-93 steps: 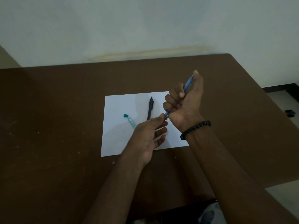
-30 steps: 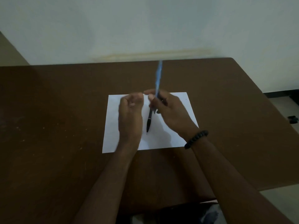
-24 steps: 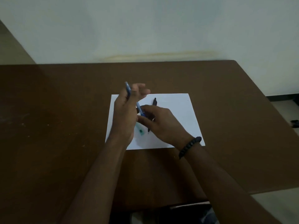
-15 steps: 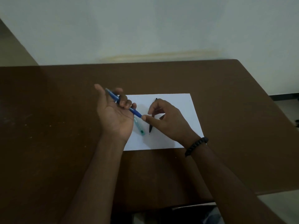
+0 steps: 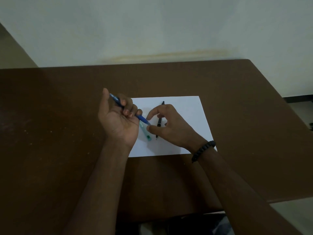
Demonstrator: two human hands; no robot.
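My left hand [image 5: 118, 122] is turned palm up over the left edge of a white sheet of paper [image 5: 184, 114], its fingers curled round a blue pen [image 5: 141, 118]. The pen slants down to the right. My right hand [image 5: 171, 128] reaches in from the right, and its thumb and forefinger pinch the pen's lower tip. Below that tip a small pale teal tube with a green end [image 5: 147, 135] lies on the paper. A black pen [image 5: 159, 124] lies on the paper, partly hidden under my right hand.
The paper lies in the middle of a brown table [image 5: 59, 133] that stands against a pale wall. I wear a black bead bracelet [image 5: 203, 150] on my right wrist. The table's right edge drops to a light floor.
The blue pen passed from my right hand to my left, which turned palm up. My right hand's forefinger has come down by the thumb at the pen's tip.
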